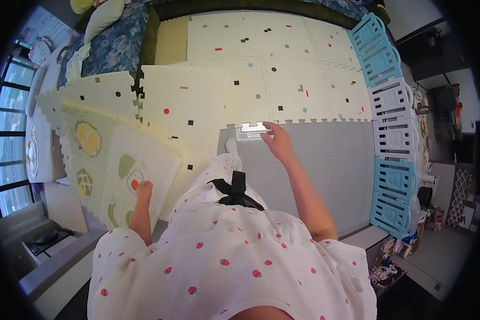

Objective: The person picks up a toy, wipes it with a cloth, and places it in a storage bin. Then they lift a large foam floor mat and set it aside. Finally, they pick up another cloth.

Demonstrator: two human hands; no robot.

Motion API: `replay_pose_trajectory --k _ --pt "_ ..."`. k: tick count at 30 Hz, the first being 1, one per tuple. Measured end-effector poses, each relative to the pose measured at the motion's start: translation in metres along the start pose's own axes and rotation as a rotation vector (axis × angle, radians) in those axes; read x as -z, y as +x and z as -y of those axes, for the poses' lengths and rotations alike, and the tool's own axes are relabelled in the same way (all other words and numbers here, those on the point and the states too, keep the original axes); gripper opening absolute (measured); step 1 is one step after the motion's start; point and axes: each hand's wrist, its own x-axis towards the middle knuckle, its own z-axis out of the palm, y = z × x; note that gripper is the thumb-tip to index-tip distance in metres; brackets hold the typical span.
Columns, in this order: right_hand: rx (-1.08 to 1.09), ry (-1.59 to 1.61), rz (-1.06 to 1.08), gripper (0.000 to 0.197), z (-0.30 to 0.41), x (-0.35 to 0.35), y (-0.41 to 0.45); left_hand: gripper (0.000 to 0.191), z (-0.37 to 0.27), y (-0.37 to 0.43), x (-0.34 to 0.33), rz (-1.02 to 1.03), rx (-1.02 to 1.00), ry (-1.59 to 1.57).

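My left hand (144,189) hangs over a folding play mat (122,168) with pale panels and green and yellow printed pictures. Its fingers are mostly hidden from above, so I cannot tell whether it touches or grips the mat. The play mat lies slantwise on cream foam floor tiles (184,100) with small coloured shapes. My right hand (279,141) is held out over the grey tiled floor (324,172), thumb and fingers apart, with nothing in it. Just beyond it runs the toothed edge of more joined foam tiles (292,88).
A blue and white plastic play fence (394,136) stands along the right. At upper left is a blue patterned sofa seat (116,52) with a pale cushion (104,20). A textured beige mat (172,40) lies beside the sofa. Windows (12,144) line the left.
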Motion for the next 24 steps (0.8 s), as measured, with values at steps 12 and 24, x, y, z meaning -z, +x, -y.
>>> replay_pose_trajectory --k 12,24 --pt "-0.323 -0.401 0.36 0.032 -0.148 0.046 0.062 0.026 -0.287 0.054 -0.047 0.002 -0.49 -0.172" --pt "-0.313 -0.527 0.519 0.033 -0.2 0.167 0.297 0.021 -0.375 0.165 -0.039 -0.227 -0.08 -0.384"
